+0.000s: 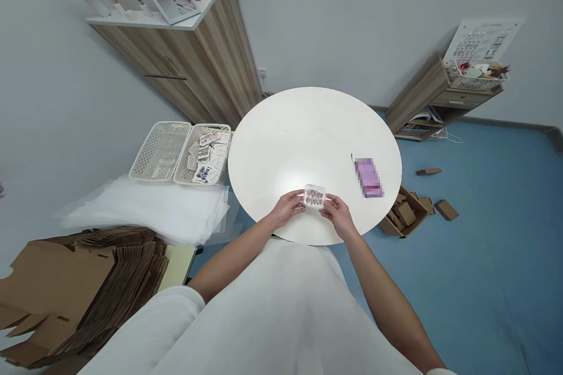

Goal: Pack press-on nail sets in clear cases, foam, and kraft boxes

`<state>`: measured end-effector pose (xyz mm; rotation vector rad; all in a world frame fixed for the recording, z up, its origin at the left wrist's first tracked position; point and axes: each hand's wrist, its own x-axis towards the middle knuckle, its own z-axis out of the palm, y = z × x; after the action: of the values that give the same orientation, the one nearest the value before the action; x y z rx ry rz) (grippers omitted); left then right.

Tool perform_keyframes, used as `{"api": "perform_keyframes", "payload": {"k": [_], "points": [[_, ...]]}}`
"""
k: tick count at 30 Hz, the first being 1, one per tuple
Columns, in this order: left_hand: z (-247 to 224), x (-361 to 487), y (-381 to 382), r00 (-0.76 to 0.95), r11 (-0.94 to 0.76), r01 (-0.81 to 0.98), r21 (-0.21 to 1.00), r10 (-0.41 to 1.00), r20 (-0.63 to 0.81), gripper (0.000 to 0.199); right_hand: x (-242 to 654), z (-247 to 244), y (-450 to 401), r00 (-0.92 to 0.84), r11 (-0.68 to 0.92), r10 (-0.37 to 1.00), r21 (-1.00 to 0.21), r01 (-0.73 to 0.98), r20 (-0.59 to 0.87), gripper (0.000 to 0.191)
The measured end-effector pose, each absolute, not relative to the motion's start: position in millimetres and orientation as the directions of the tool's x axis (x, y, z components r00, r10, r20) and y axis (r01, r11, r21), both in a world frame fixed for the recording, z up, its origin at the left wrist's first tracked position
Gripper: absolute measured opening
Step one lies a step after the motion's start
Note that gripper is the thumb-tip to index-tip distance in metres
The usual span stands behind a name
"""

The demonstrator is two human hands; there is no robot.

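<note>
A small clear plastic box of press-on nails (315, 196) is held over the front part of the round white table (281, 146). Two rows of pinkish nails show through it. My left hand (288, 209) grips its left edge between thumb and fingers. On the opposite edge, my right hand (338, 214) pinches the box the same way. Farther right on the tabletop lies a purple, blurred-out rectangular object (369, 177), which neither hand touches.
Left of the table stand a white basket of nail cards (206, 155) and another basket with clear boxes (160, 152). Nearer are white plastic sheets (145, 205) and stacked flat cardboard (79, 287). An open carton (402, 214) with small brown boxes sits on the floor at right.
</note>
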<state>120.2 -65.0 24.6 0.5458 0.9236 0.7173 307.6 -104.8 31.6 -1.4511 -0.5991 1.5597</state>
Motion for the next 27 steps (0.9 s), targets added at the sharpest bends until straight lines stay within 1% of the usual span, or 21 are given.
{"api": "perform_keyframes", "payload": {"k": [3, 6, 9, 13, 16, 19, 23, 27], "points": [[27, 120, -68, 0.390, 0.619, -0.222, 0.753, 0.764, -0.513, 0.036, 310, 32, -106, 0.129, -0.462, 0.854, -0.849, -0.256, -0.503, 0.041], [26, 123, -72, 0.339, 0.541, -0.080, 0.837, 0.804, -0.488, 0.045, 310, 30, -108, 0.160, -0.446, 0.862, -0.870, -0.213, -0.481, 0.040], [22, 127, -76, 0.280, 0.470, -0.013, 0.883, 0.849, -0.448, 0.051, 306, 22, -111, 0.228, -0.424, 0.859, -0.886, -0.187, -0.459, 0.039], [15, 130, -79, 0.258, 0.432, 0.001, 0.902, 0.871, -0.418, 0.048, 296, 17, -110, 0.287, -0.404, 0.846, -0.892, -0.202, -0.449, 0.039], [14, 126, -76, 0.183, 0.416, 0.018, 0.909, 0.893, -0.412, 0.051, 287, 22, -106, 0.277, -0.396, 0.855, -0.896, -0.200, -0.439, 0.041], [17, 116, -72, 0.112, 0.378, 0.096, 0.921, 0.915, -0.387, 0.050, 276, 26, -98, 0.266, -0.394, 0.865, -0.904, -0.167, -0.426, 0.040], [19, 91, -66, 0.109, 0.306, 0.181, 0.935, 0.938, -0.328, 0.042, 251, 25, -83, 0.251, -0.411, 0.868, -0.904, -0.122, -0.428, 0.039], [15, 55, -60, 0.065, 0.290, 0.221, 0.931, 0.948, -0.311, 0.046, 212, 23, -64, 0.195, -0.454, 0.869, -0.890, -0.050, -0.454, 0.039]]}}
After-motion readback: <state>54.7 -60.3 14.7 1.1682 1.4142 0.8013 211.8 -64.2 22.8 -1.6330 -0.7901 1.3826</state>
